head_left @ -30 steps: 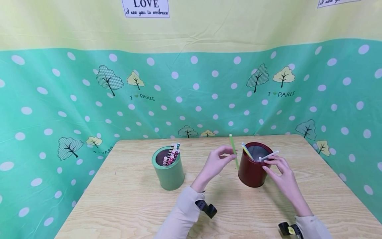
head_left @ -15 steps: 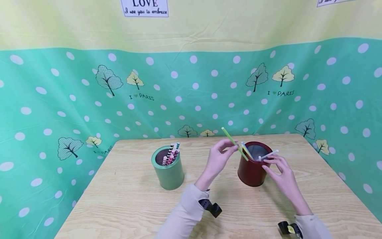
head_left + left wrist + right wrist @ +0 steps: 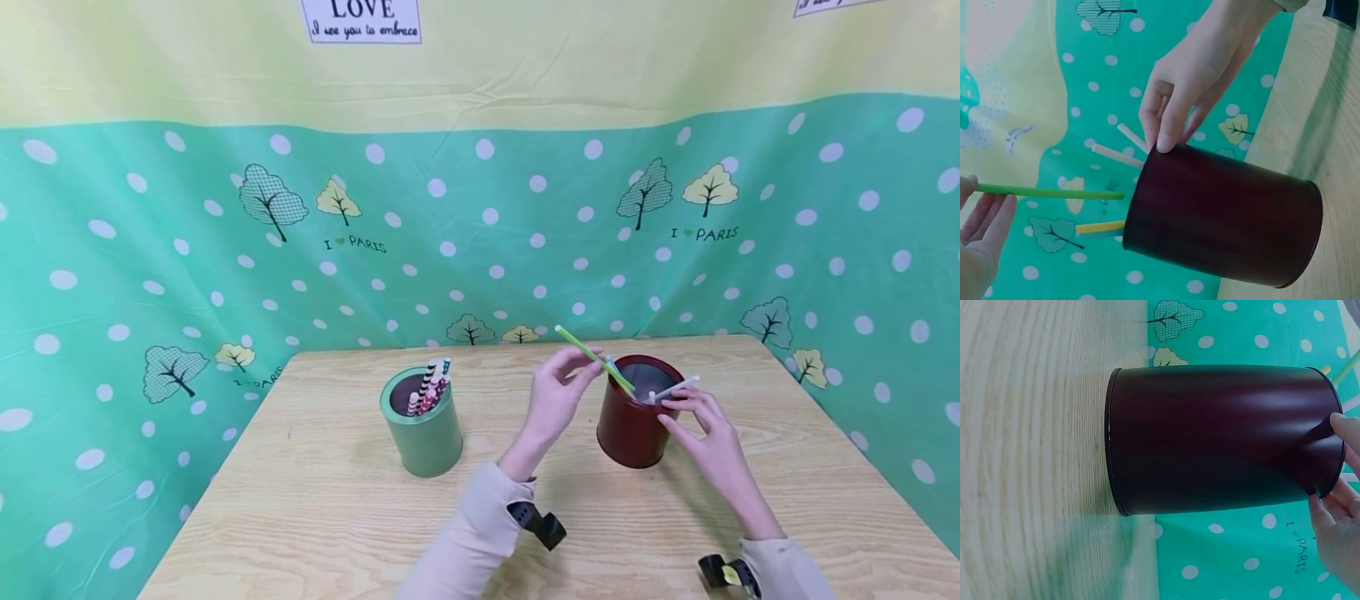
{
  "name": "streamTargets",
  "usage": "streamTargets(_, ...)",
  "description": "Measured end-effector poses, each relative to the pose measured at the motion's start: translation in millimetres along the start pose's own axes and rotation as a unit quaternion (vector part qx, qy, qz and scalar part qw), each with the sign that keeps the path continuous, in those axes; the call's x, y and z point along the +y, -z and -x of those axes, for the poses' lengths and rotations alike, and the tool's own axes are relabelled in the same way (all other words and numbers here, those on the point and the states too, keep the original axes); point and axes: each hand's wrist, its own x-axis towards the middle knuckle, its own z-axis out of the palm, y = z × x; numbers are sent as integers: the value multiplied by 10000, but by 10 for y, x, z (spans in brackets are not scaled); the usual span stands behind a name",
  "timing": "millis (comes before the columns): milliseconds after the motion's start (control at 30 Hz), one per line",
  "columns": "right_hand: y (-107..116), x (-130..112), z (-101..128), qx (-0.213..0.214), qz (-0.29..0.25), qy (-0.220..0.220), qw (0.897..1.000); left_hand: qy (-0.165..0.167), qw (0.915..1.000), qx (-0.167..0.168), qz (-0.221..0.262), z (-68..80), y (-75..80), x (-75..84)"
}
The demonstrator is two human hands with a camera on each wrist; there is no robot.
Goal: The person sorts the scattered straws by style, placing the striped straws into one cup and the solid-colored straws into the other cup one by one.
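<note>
My left hand (image 3: 552,393) pinches a green straw (image 3: 577,343) between thumb and fingers. The straw slants down to the right, its lower end over the mouth of a dark red canister (image 3: 632,437). My right hand (image 3: 711,433) grips that canister's rim at the right side; in the right wrist view its fingers (image 3: 1322,515) touch near the rim. A yellow straw (image 3: 1102,228) with a blue one against it leans out of the canister, and white straws (image 3: 1116,154) stick out close to the right hand. The straws' lower ends are hidden inside.
A green canister (image 3: 426,442) stands to the left on the wooden table (image 3: 315,500), holding several striped straws (image 3: 431,392). A dotted green and yellow cloth (image 3: 480,217) hangs behind the table and along its sides.
My left hand has moved right and slightly up, tilting the green straw from near upright to a slant, its lower end now over the dark red canister's mouth. The right hand keeps its place.
</note>
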Motion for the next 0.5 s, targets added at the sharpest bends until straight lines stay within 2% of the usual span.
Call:
streamTargets(133,38,-307,-1,19,-188,45,9998,70,9999,-100,-31,8,-27,-39)
streamTargets(233,36,-324,-5,53,-89,55,9999,122,9998,-128,-102,18,-48,-77)
streamTargets(500,-115,579,-13,207,264,28,9994,193,9991,-149,-350,40,-113,-177)
